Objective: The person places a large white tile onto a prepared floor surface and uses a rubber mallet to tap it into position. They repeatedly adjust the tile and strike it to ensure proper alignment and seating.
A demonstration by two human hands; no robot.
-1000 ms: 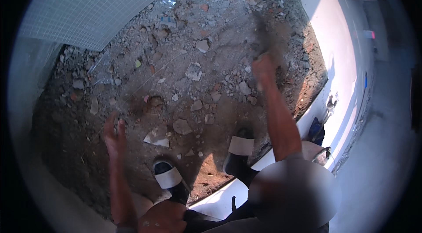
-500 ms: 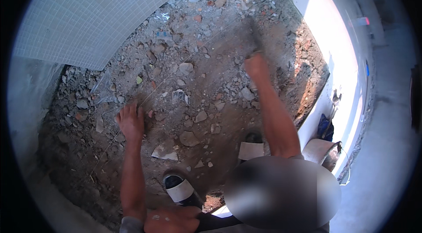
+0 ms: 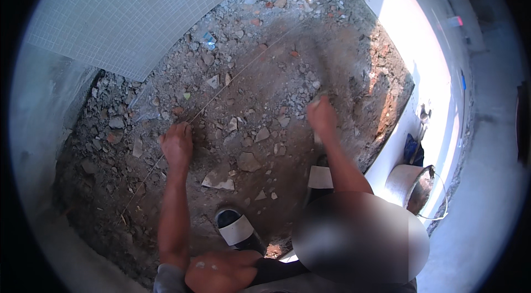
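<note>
Reaching over grey-brown stony rubble (image 3: 255,99), I hold my hands well apart. My left hand (image 3: 177,141), fingers bent, is at the thin pale string (image 3: 228,83) slanting across the rubble; I cannot tell whether it grips it. My right hand (image 3: 322,116) is fisted around a dark, motion-blurred tool (image 3: 323,76), whose shape I cannot make out. A pale round bucket (image 3: 399,182) with a wire handle sits to my right.

two hands (image 3: 177,144), one blurred tool (image 3: 320,94), one string (image 3: 232,79), two sandals (image 3: 236,229), one bucket (image 3: 399,182), one tiled wall (image 3: 155,11); rubble pieces (image 3: 249,162) too many to count.
</note>
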